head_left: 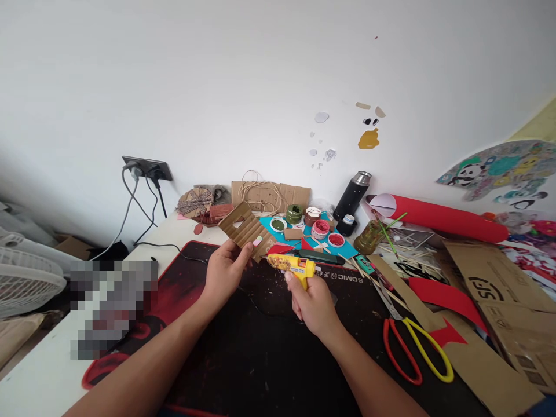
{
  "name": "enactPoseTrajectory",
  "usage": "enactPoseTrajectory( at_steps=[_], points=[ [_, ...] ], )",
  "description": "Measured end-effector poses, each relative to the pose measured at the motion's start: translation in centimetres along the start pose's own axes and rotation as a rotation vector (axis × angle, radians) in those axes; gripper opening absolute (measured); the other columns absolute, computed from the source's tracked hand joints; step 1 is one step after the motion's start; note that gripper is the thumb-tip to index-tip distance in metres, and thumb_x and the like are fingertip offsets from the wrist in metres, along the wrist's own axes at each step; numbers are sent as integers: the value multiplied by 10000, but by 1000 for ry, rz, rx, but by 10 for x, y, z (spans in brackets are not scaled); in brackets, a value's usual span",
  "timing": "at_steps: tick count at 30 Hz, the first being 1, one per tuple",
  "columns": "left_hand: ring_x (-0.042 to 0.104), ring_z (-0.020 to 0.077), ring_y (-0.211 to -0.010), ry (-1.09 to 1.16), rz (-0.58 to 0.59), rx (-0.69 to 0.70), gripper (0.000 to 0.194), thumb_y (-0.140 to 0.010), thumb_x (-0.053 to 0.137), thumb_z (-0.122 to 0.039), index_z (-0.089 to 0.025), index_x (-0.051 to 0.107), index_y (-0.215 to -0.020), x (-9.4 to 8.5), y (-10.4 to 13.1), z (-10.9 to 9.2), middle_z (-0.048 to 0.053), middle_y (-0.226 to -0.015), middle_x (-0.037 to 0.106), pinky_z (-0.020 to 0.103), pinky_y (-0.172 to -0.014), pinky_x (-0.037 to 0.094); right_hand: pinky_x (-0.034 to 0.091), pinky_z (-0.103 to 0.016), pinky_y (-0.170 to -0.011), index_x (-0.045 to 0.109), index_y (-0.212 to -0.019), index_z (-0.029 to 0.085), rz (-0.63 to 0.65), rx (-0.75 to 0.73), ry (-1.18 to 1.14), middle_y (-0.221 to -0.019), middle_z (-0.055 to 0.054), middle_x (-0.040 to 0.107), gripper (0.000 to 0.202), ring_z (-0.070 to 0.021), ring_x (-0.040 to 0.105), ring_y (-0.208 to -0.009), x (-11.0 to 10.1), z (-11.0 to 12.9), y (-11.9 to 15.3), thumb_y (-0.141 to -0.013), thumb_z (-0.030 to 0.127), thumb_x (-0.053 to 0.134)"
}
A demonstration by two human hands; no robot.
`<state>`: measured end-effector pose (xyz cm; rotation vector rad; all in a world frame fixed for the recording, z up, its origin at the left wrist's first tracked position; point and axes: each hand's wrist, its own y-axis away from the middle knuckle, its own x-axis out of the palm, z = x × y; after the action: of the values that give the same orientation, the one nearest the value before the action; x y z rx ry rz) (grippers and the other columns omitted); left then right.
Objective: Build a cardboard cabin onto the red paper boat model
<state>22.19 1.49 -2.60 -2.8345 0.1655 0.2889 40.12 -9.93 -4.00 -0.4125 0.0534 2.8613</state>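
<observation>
A brown corrugated cardboard piece (245, 226) with a cut-out hole is pinched in my left hand (226, 269), raised and tilted above the dark mat. My right hand (310, 301) is wrapped round the handle of a yellow glue gun (293, 264). The gun's nozzle points left, close to the cardboard's lower right edge; whether they touch cannot be told. Behind the gun lie a blue sheet (266, 222), a dark green cutter (319, 256) and small red paper pieces. Open paint jars, one green (294, 214) and one pink-red (320, 229), stand beyond.
Scissors (395, 315) with red and yellow handles lie on the right of the mat (278, 370). Further right are cardboard sheets (512, 313) and a red roll (447, 217). A black thermos (353, 197) leans near the wall. A fan (26, 272) is at far left.
</observation>
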Motion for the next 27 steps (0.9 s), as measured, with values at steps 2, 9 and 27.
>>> enactPoseTrajectory(
  at_steps=[2, 9, 27],
  points=[
    [623, 186, -523, 2, 3, 0, 379, -894, 668, -589, -212, 671, -848, 0, 0, 0, -10, -588, 670, 285, -540, 463, 350, -262, -402, 439, -558, 259, -1, -16, 23, -372, 27, 429, 653, -135, 443, -352, 0, 1, 0, -965, 766, 502],
    [621, 187, -525, -34, -8, 5, 383, -904, 656, -584, -209, 656, -828, 0, -1, 3, -2, -587, 672, 284, -538, 454, 359, -277, -430, 403, -531, 266, 16, -33, 74, -357, 23, 423, 636, -136, 416, -354, 0, 5, 2, -991, 694, 505],
    [589, 173, -539, -66, -39, 14, 377, -906, 648, -567, -196, 675, -847, 0, -2, 3, -14, -603, 645, 273, -532, 419, 339, -271, -415, 406, -568, 264, 41, -19, 43, -368, 35, 422, 601, -127, 411, -349, 1, 2, 2, -986, 682, 518]
  ],
)
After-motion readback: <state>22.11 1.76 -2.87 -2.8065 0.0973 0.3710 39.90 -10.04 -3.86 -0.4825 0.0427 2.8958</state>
